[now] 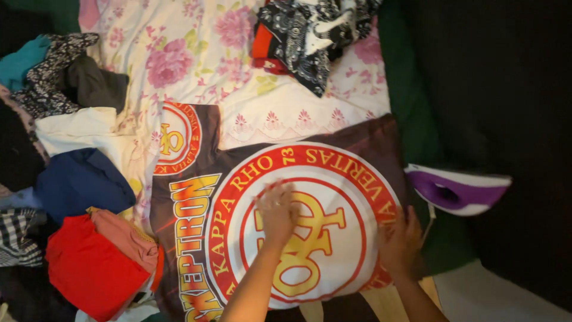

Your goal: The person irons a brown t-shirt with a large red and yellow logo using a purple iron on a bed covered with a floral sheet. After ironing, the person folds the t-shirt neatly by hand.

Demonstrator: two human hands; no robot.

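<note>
Garment: dark maroon printed shirt (322,197) with a large white, red and yellow round emblem, spread flat on the floral sheet (196,53); lower edge cut off by the frame.
Left hand (277,211): fingers spread flat, pressing the emblem's middle, gripping nothing; motion-blurred.
Right hand (400,241): fingers extended flat on the shirt's right edge, gripping nothing.
Iron (459,191): purple and white, just right of the shirt, partly in shadow.
Clothes pile (89,238): heaped at left, partly cut off.
Patterned black garment (310,30): top, crumpled.
</note>
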